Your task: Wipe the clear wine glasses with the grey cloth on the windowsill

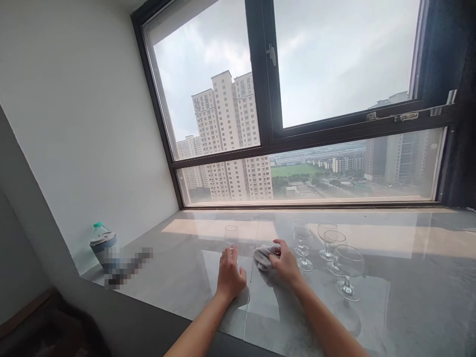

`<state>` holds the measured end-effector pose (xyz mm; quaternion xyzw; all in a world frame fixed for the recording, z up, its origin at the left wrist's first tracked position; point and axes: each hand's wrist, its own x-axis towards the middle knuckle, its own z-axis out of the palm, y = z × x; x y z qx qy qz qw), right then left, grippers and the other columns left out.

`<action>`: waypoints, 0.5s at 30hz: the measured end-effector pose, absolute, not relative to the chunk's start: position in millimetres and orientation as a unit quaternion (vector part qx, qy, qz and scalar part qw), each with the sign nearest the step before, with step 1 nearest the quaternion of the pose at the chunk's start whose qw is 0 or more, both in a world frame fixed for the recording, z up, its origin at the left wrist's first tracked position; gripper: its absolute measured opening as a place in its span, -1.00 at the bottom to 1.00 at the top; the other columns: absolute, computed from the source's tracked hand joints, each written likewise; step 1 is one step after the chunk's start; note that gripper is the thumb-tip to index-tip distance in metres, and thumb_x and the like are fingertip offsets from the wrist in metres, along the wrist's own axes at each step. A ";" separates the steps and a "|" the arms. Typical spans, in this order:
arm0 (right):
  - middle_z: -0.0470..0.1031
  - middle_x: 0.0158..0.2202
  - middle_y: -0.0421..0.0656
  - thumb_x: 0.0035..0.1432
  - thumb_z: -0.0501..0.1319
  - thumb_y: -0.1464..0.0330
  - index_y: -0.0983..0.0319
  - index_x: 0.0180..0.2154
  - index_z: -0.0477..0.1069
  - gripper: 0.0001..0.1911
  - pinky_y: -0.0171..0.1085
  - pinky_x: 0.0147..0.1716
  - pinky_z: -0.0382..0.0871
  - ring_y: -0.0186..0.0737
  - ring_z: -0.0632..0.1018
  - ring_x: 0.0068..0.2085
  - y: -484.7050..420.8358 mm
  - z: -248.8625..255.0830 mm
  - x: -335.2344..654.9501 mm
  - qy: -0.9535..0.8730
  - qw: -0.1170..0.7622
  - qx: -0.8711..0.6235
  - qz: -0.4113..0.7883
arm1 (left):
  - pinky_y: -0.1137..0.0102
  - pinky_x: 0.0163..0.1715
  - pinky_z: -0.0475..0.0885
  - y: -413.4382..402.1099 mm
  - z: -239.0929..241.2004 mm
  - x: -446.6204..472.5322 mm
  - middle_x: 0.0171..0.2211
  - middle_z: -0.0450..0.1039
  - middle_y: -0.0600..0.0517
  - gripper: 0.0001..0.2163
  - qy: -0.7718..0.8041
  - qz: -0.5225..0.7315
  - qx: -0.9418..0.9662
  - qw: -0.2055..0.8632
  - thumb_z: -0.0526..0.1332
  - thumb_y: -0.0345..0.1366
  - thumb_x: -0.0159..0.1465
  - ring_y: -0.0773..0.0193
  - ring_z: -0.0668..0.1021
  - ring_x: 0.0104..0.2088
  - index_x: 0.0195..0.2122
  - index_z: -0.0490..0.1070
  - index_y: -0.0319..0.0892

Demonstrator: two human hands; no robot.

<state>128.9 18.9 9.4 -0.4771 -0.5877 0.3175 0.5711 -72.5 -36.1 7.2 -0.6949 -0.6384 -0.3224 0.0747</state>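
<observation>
My left hand (230, 275) reaches over the grey tiled sill with its fingers closed at the stem of a clear stemmed glass (231, 234). The glass stands upright, and the fingers hide most of its foot. In my right hand (285, 263) is a crumpled pale cloth (264, 258), held just above or against the sill; I cannot tell which. To the right of that hand stand several more clear stemmed glasses, the largest-looking one (348, 263) closest to me and another glass (303, 243) nearest to the hand.
A lidded paper cup (104, 248) and a green-capped bottle (99, 228) stand at the left wall, beside a blurred-out dark object (130, 270). The sill (178, 267) ends at a front edge on my side. A dark-framed window (260, 139) rises behind it.
</observation>
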 end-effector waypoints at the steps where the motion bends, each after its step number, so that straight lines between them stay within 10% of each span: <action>1: 0.47 -0.44 -0.22 -0.17 0.23 0.38 0.12 -0.15 0.35 -0.57 -0.19 -0.24 0.33 -0.12 0.50 -0.34 20.1 7.7 128.5 -0.585 0.570 -0.482 0.317 | 0.21 0.25 0.14 -36.0 5.9 -73.2 0.18 0.23 -0.20 -0.31 -0.632 -0.326 -0.699 0.072 0.12 -0.47 0.07 0.01 0.25 0.24 0.30 0.14 -0.27; 8: 0.49 -0.40 -0.18 -0.15 0.24 0.36 0.13 -0.16 0.35 -0.60 -0.12 -0.20 0.34 -0.07 0.51 -0.30 19.3 4.6 122.5 -0.573 0.575 -0.481 0.331 | 0.23 0.29 0.17 -38.5 1.4 -75.7 0.44 -0.34 -0.12 -0.06 -0.568 -0.362 -0.739 -0.007 0.10 -0.53 0.04 0.07 0.11 0.36 0.42 -0.38 -0.14; 15: 0.51 -0.36 -0.22 -0.16 0.28 0.35 0.15 -0.03 0.27 -0.44 -0.25 -0.34 0.35 -0.14 0.54 -0.29 5.6 -0.4 95.5 -0.592 0.491 -0.292 0.568 | 0.20 0.33 0.12 -37.0 -2.2 -79.5 0.44 -0.55 -0.03 -0.02 -0.514 -0.364 -0.775 -0.054 0.10 -0.57 0.03 0.08 0.07 0.38 0.42 -0.44 -0.05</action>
